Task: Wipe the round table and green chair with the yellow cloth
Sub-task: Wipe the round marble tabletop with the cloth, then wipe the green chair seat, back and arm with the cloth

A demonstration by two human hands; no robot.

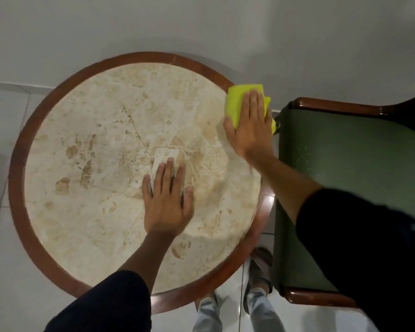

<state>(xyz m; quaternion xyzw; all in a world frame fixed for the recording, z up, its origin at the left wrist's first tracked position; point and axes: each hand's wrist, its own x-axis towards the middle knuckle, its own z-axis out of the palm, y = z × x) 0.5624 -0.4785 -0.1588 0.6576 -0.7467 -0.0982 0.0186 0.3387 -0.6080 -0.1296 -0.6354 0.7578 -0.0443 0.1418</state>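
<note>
The round table (86, 130) has a cream marble top inside a dark red-brown wooden rim. My left hand (167, 200) lies flat on the marble near the middle, fingers spread, holding nothing. My right hand (249, 125) presses the folded yellow cloth (236, 99) onto the table's far right edge, over the rim. Part of the cloth is hidden under the palm and a corner hangs off toward the chair. The green chair (345, 164) stands right of the table, its padded seat framed by brown wooden arms.
A plain white wall (201, 25) runs behind the table and chair. Pale floor tiles (0, 271) surround the table. My feet and light trouser legs (256, 303) show between the table's near edge and the chair.
</note>
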